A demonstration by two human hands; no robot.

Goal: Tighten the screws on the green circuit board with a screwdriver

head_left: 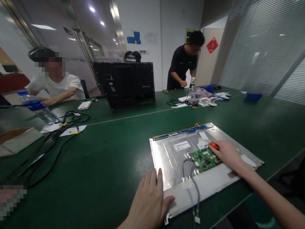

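A bare metal-backed display panel [166, 152] lies on the green table in front of me. Screwed or set onto its back is a green circuit board [205, 160], and thin grey cables [196, 187] run from there over the near edge to a white plug. My left hand [151, 197] rests at the panel's left corner, fingers stretched out and thumb on the white lower strip. At the board's far right side, my right hand [226, 152] grips a tool with an orange-and-black handle [215, 146]; its tip is hidden. A blue strip board [183, 131] lines the panel's far edge.
Beyond stands a black monitor housing [131, 84]. Black cables [59, 136], a water bottle [39, 106] and an open carton [19, 140] are on the left. White gloves [209, 101] and blue trays [254, 96] lie at the back right. Two people work across the table.
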